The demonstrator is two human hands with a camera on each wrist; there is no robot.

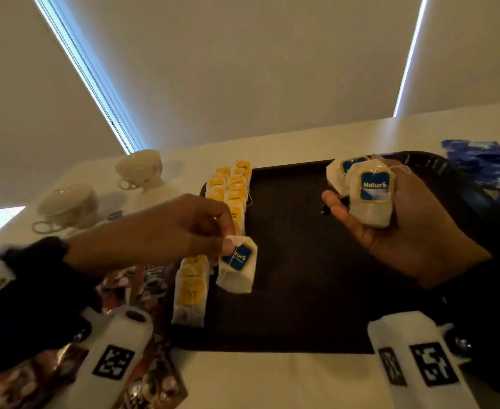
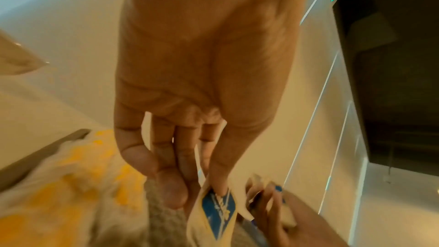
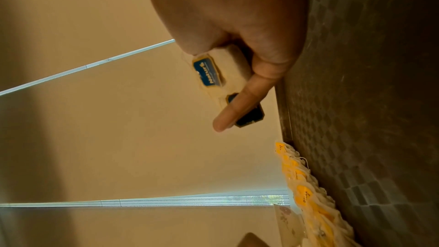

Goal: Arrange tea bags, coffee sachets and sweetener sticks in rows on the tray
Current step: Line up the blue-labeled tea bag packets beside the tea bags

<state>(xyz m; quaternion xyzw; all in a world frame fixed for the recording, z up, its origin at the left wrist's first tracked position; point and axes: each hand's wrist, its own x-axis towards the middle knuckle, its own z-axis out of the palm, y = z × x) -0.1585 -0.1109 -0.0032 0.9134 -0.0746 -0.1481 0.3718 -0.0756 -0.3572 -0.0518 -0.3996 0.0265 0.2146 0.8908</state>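
Starting on the left, the left hand is pinching a white blue-tagged tea bag by its top corner, dangling it just over the dark rectangular tray right beside the row of yellow-tagged tea bags along the left edge. Over on the right, the right hand is palm-up above the tray, fingers curled round a small bunch of blue-tagged tea bags.

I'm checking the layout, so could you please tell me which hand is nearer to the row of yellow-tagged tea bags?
Left. The left hand hangs right over the yellow-tagged tea bags at the tray's left edge; the right hand is across the tray.
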